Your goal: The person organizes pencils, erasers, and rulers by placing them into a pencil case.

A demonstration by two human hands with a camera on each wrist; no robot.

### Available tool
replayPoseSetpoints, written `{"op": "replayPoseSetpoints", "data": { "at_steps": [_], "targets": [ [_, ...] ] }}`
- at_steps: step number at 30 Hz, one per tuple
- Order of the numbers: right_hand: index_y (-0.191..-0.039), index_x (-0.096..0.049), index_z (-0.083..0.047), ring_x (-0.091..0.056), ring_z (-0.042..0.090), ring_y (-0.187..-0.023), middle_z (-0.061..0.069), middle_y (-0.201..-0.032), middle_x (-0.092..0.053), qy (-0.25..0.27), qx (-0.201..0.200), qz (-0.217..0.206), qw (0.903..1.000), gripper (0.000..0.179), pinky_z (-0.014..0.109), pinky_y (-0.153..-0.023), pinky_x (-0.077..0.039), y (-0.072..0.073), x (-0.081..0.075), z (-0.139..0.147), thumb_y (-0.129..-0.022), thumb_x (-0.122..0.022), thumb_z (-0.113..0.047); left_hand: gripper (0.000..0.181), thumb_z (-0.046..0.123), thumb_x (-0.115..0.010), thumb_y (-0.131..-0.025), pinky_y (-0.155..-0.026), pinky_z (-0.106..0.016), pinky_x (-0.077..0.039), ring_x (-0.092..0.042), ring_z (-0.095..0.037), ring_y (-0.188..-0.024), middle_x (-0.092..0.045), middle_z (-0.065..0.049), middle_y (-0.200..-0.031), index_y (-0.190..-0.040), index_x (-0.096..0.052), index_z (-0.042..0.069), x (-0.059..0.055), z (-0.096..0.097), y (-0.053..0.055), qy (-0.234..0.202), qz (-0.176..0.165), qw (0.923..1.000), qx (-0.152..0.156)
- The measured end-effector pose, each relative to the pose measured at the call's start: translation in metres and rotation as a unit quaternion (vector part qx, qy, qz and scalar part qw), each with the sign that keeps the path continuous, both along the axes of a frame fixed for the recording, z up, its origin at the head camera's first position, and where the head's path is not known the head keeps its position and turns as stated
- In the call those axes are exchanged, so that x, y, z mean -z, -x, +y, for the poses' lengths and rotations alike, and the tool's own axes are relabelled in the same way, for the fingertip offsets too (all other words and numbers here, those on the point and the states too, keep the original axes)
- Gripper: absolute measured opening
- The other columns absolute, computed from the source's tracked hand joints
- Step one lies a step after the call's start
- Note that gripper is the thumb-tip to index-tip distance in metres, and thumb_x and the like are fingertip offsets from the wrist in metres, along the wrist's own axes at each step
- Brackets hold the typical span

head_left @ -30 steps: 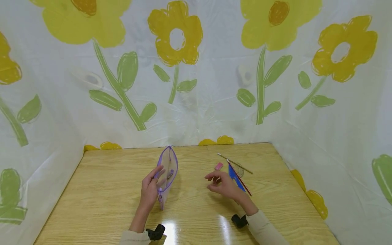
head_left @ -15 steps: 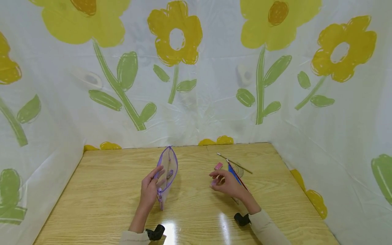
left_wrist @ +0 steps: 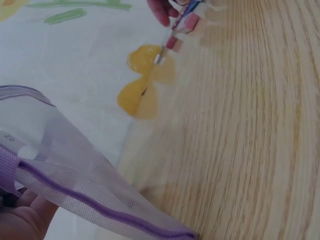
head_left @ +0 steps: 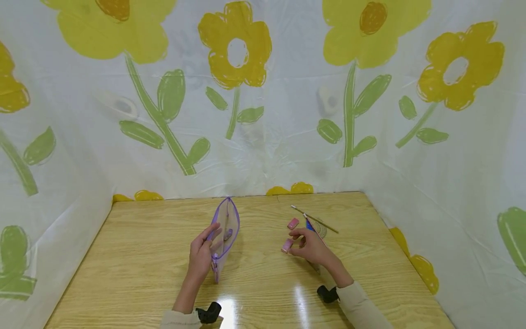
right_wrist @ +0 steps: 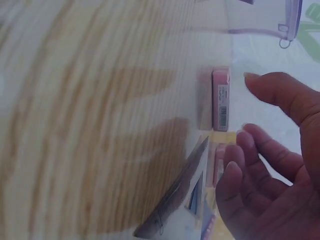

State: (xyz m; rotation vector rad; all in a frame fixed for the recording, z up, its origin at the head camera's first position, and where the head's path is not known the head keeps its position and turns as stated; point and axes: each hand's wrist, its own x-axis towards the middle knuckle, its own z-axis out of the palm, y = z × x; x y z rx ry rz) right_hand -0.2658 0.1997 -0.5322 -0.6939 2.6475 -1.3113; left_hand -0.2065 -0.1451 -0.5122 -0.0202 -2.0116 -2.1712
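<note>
My left hand (head_left: pixel 201 253) grips a see-through mesh pencil pouch (head_left: pixel 219 262) with purple trim, its mouth spread open and a small purple item (head_left: pixel 228 234) inside. In the left wrist view the pouch (left_wrist: pixel 75 160) fills the lower left. A pink eraser (head_left: pixel 287 246) lies on the table by the tips of my right hand (head_left: pixel 314 250). The right wrist view shows that eraser (right_wrist: pixel 221 100) with a label, thumb and bent fingers apart and nothing between them. Just behind lies a second pink eraser (head_left: pixel 293 223). A blue set square (head_left: pixel 309 225) is mostly hidden under the right hand.
A gold pencil (head_left: pixel 326 224) and a clear protractor (head_left: pixel 320 230) lie beyond the right hand, with a red pencil (head_left: pixel 306 216) partly covered. A clear triangular ruler (right_wrist: pixel 175 200) shows below the hand. Flowered cloth (head_left: pixel 263 151) walls the wooden table (head_left: pixel 144 246) on three sides.
My right hand has shifted right, uncovering the nearer pink eraser and covering more of the blue set square and red pencil. The left hand and pouch have stayed nearly still.
</note>
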Motion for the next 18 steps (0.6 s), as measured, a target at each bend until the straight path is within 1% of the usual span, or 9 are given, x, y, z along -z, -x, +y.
{"op": "replayPoseSetpoints", "data": {
  "at_steps": [3,6,9,13,18],
  "targets": [
    [-0.127,-0.063,0.006,-0.056,0.012,-0.077,0.019,-0.115,-0.065,-0.012,0.011,-0.013,0.9998,0.048,0.022,-0.062,-0.052,-0.0001,-0.0002,0.001,-0.086,-0.08,-0.014,0.055,-0.011,-0.019,-0.097,-0.109,-0.047,-0.049,-0.046,-0.041,-0.14,-0.043,-0.027,-0.153,-0.147,-0.043,-0.012,-0.0005,0.001,-0.0006,0.006,-0.002,1.0,0.001],
    [-0.126,-0.064,0.005,-0.057,0.012,-0.079,0.017,-0.115,-0.065,-0.026,0.016,-0.016,0.9994,0.047,0.022,-0.064,-0.052,-0.0005,-0.0011,0.0014,-0.086,-0.08,-0.014,0.055,-0.011,-0.02,-0.097,-0.109,-0.048,-0.048,-0.047,-0.041,-0.14,-0.044,-0.028,-0.153,-0.146,-0.044,-0.012,-0.0008,0.0018,-0.0009,0.007,-0.002,1.0,0.001],
    [-0.123,-0.066,0.005,-0.057,0.014,-0.081,0.017,-0.113,-0.066,-0.036,0.018,-0.014,0.9991,0.045,0.023,-0.065,-0.052,-0.0012,-0.0017,0.0015,-0.085,-0.08,-0.014,0.055,-0.01,-0.02,-0.097,-0.11,-0.049,-0.048,-0.047,-0.041,-0.139,-0.044,-0.028,-0.153,-0.146,-0.044,-0.012,-0.001,0.0021,-0.0008,0.004,-0.001,1.0,0.002],
    [-0.121,-0.067,0.003,-0.059,0.018,-0.088,0.015,-0.114,-0.067,-0.057,0.016,-0.01,0.9982,0.043,0.025,-0.069,-0.052,-0.0012,-0.0004,0.0005,-0.085,-0.081,-0.014,0.055,-0.01,-0.019,-0.097,-0.11,-0.05,-0.047,-0.047,-0.041,-0.14,-0.044,-0.028,-0.153,-0.146,-0.044,-0.012,-0.0002,0.0021,-0.0008,0.001,-0.001,1.0,0.004],
    [-0.122,-0.068,0.004,-0.061,0.02,-0.096,0.014,-0.118,-0.068,-0.077,0.009,-0.006,0.997,0.045,0.027,-0.075,-0.053,0.0011,0.0008,-0.0027,-0.084,-0.082,-0.016,0.055,-0.01,-0.019,-0.097,-0.111,-0.051,-0.047,-0.046,-0.041,-0.14,-0.043,-0.028,-0.153,-0.146,-0.045,-0.012,0.0004,0.0026,-0.0001,-0.001,0.002,1.0,0.006]
  ]
}}
